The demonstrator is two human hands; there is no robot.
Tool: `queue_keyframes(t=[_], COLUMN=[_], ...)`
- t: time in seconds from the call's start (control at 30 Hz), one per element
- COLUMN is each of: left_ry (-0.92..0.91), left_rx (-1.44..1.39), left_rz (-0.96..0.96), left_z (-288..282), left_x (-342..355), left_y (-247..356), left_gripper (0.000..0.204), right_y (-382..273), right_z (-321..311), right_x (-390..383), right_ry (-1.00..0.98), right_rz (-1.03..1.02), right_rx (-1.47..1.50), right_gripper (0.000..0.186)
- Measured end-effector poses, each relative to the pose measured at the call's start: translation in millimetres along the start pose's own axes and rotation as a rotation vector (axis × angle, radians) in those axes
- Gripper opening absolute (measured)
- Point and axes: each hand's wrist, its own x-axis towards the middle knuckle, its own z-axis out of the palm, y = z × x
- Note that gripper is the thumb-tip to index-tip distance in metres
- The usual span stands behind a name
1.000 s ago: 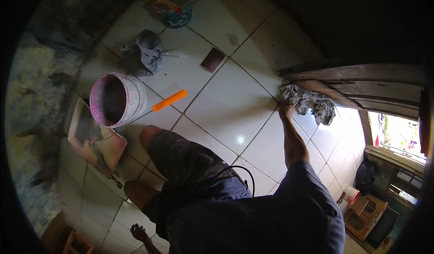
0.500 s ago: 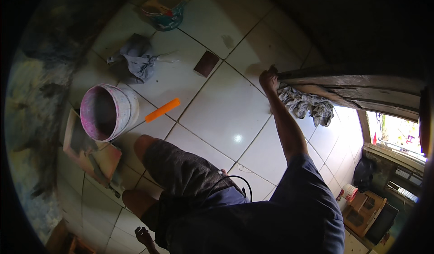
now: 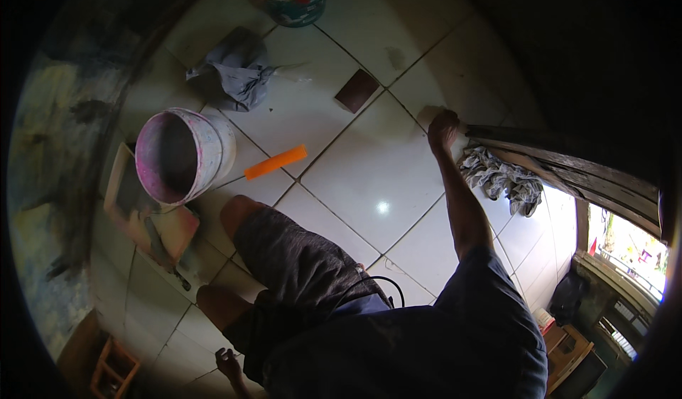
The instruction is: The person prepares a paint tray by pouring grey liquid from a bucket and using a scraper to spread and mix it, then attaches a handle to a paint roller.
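My right hand [image 3: 442, 127] reaches out at right, its fingers closed on the end edge of a dark wooden door [image 3: 554, 168]. A crumpled patterned grey cloth [image 3: 501, 180] lies on the floor just beside it. My left hand [image 3: 226, 360] hangs by my left leg at the bottom, empty, fingers loosely apart. In front of my knees are a white bucket [image 3: 217, 150] stained pink, an orange cylinder [image 3: 275, 162] and a brown square sheet [image 3: 356, 90].
A grey bundle [image 3: 241, 76] and a green bucket [image 3: 291, 4] sit farther forward on the tiles. A stained board [image 3: 181, 234] with a tool lies at left beside a mottled wall [image 3: 57, 186]. A wooden stool [image 3: 114, 370] is behind. At right are a bright opening [image 3: 621, 246] and cabinet [image 3: 565, 349].
My right hand has moved up and away from the cloth onto the door's end. The view shifted slightly; the buckets and cloth stay in place on the floor.
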Motion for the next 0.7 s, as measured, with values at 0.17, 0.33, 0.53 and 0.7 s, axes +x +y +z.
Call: queue_keyframes(t=[0.17, 0.33, 0.53, 0.7], left_ry=[0.014, 0.074, 0.191, 0.241], left_rx=[-0.197, -0.24, -0.36, -0.481], left_rz=[-0.122, -0.052, -0.04, 0.079], left_z=[-2, -9, -13, -17], left_x=[11, 17, 27, 39], left_y=[4, 10, 35, 97], left_gripper=[0.022, 0.022, 0.02, 0.022], right_y=[-38, -37, -35, -54], right_z=[-30, -46, -34, -34], right_x=[-47, -54, -44, -59], right_ry=[-0.024, -0.142, -0.149, -0.05], right_rz=[-0.148, -0.217, -0.347, -0.305], right_rx=[0.181, 0.255, 0.075, 0.135], right_gripper=[0.009, 0.008, 0.008, 0.005])
